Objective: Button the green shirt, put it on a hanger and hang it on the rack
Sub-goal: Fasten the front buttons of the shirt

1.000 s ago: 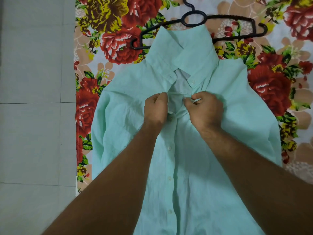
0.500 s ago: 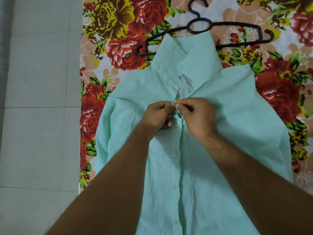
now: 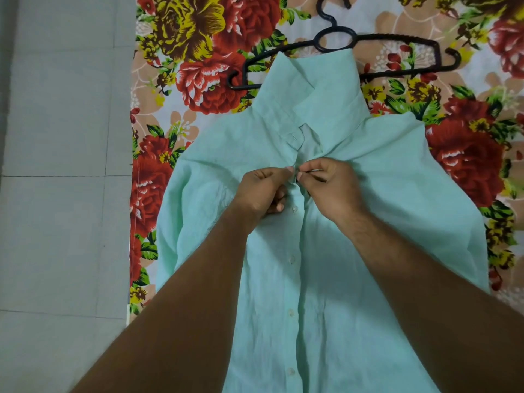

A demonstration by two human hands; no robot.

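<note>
The mint green shirt (image 3: 382,211) lies face up on a flowered sheet, collar pointing away from me. Several white buttons run closed down its front placket. My left hand (image 3: 262,191) and my right hand (image 3: 330,184) meet just below the collar, each pinching an edge of the placket at an upper button. The collar opening above my fingers gapes a little. A black plastic hanger (image 3: 397,43) lies flat on the sheet beyond the collar, its middle partly under the collar, hook pointing away.
The flowered sheet (image 3: 198,66) covers the surface under the shirt and ends in a straight left edge. Pale floor tiles (image 3: 56,194) fill the left side. No rack is in view.
The two placket edges, held apart a second ago, are now drawn together under my fingertips. The view has shifted so the shirt and hanger sit lower in the frame.
</note>
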